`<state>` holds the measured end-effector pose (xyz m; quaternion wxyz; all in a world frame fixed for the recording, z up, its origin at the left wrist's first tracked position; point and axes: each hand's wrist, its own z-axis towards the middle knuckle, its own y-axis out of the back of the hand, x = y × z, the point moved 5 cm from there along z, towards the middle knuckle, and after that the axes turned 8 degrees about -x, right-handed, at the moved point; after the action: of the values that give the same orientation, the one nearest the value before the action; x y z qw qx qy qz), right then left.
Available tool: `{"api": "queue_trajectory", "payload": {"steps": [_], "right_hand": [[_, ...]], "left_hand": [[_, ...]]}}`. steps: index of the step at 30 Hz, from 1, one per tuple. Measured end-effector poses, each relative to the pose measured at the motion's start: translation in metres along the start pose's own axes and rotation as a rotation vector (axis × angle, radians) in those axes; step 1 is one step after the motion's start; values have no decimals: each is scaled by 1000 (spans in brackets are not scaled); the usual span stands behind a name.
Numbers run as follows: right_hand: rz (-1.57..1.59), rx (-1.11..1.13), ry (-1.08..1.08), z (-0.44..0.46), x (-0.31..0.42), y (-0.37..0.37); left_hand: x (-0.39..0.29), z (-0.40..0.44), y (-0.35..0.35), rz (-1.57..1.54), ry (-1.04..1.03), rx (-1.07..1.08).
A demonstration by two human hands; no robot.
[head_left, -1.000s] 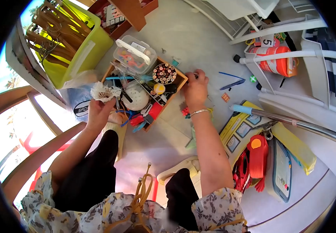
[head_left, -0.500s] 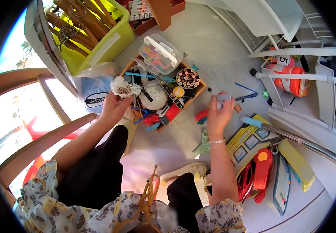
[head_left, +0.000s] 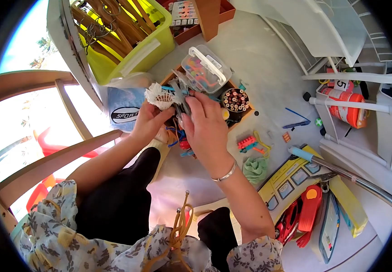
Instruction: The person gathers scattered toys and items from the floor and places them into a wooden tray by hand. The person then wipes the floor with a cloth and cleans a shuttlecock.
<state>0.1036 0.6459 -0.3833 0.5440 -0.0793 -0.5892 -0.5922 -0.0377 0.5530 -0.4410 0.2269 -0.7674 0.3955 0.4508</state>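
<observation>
My left hand (head_left: pixel 149 121) pinches a white frilly, fan-shaped thing (head_left: pixel 160 96) with brown ribs at the left side of a wooden box (head_left: pixel 245 114). Over the same box, my right hand (head_left: pixel 207 129) is closed with its fingers bent around something grey, largely hidden by the hand. A clear plastic container (head_left: pixel 207 70) with a white handle and colourful bits inside rests on the box's back part. A round holder of coloured pencils (head_left: pixel 235 99) stands in its right corner. Blue and red small items show below my hands.
A green bin (head_left: pixel 159 43) of wooden hangers stands at back left. On the floor lie a red toy piece (head_left: pixel 246 143), a green cloth (head_left: pixel 254 170) and a blue-gripped metal pole (head_left: pixel 354 179). White racks (head_left: pixel 354 102) stand right; a wooden chair frame (head_left: pixel 64 156) is left.
My right hand has moved left from above the floor to over the box, beside my left hand. The left hand still holds the white thing. The view has shifted slightly.
</observation>
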Motion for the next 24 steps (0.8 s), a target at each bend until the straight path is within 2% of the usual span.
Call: {"api": "queue_trajectory", "payload": {"steps": [6, 8, 10, 12, 13, 17, 19, 21, 22, 24], "right_hand": [[40, 8, 42, -2, -3, -11], [23, 1, 142, -2, 0, -9], [43, -13, 141, -1, -2, 0], [109, -89, 175, 2, -1, 22], [114, -152, 168, 4, -5, 37], [94, -472, -124, 24, -68, 80], [99, -235, -159, 53, -119, 70], [34, 76, -80, 74, -157, 38], [35, 67, -88, 80, -171, 26], [-135, 368, 140, 87, -179, -7]], "left_hand": [[-2, 3, -3, -71, -9, 3], [2, 7, -5, -45, -29, 16], [4, 8, -6, 11, 12, 10], [9, 11, -5, 181, -37, -24], [9, 12, -8, 139, -91, -20], [5, 18, -14, 145, -131, 15], [7, 21, -13, 196, -128, 20], [9, 21, -14, 216, -135, 22], [8, 20, -15, 224, -135, 30], [6, 19, -17, 186, -141, 36]]}}
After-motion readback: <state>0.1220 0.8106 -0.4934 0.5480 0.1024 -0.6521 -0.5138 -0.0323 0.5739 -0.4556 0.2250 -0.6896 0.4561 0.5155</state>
